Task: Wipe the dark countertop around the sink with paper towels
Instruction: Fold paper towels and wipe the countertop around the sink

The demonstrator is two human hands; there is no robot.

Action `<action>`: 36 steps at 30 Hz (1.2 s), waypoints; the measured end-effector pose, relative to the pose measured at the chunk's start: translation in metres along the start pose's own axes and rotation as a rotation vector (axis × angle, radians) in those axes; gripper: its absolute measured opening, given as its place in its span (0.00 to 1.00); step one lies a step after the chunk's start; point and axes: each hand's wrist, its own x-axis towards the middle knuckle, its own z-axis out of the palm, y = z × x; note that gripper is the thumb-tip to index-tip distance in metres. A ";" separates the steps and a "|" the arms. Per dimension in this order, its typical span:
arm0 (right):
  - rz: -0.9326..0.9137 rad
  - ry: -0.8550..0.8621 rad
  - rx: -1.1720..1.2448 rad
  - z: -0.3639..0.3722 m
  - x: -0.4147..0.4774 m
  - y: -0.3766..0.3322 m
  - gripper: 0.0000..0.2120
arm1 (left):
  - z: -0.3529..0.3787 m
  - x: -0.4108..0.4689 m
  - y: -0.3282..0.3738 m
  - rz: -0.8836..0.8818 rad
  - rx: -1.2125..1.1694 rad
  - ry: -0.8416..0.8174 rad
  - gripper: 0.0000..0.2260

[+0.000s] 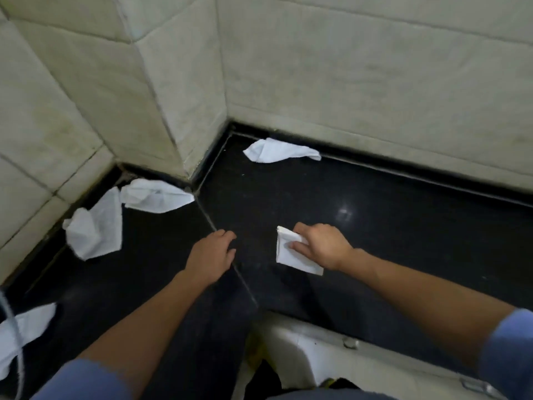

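I'm mid-wipe on the counter (389, 226), working the stretch behind the sink (302, 342), whose pale rim shows at the counter's near edge. My right hand (320, 245) has the folded towel (291, 254): fingers curled over its far edge, thumb lying across the top, pressing it flat to the dark stone just right of the seam (245, 284). My left hand (212, 255) holds nothing; it rests palm down on the seam, fingers relaxed, near the towel but not touching it.

Four crumpled wads lie about: one (281, 150) at the back edge under the wall (375, 82), two (155, 196) (95, 229) in the left back corner by the tiled pillar, one (26, 327) blurred at the near left.

I judge the job partway done. The stone to the right gleams, but I can't tell whether that is wet or just shine. Next I'd sweep the towel right along the back edge, keeping pressure even and the fold flat so it doesn't bunch. Then I'd gather the wads, since they sit on stone I can't reach until they're lifted.
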 end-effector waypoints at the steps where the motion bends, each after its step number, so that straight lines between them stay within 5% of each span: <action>1: 0.040 0.024 -0.009 -0.005 -0.019 0.017 0.16 | -0.001 0.012 0.020 0.048 0.020 -0.004 0.14; 18: 0.755 0.325 -0.029 -0.016 -0.451 0.253 0.14 | 0.107 0.011 0.497 0.789 0.085 -0.142 0.15; 28: 1.020 0.431 -0.020 -0.031 -0.581 0.380 0.15 | 0.165 0.046 0.701 1.033 0.133 -0.192 0.15; 36: 1.124 0.576 -0.035 -0.123 -0.671 0.505 0.14 | 0.183 0.089 0.890 1.175 0.062 -0.206 0.14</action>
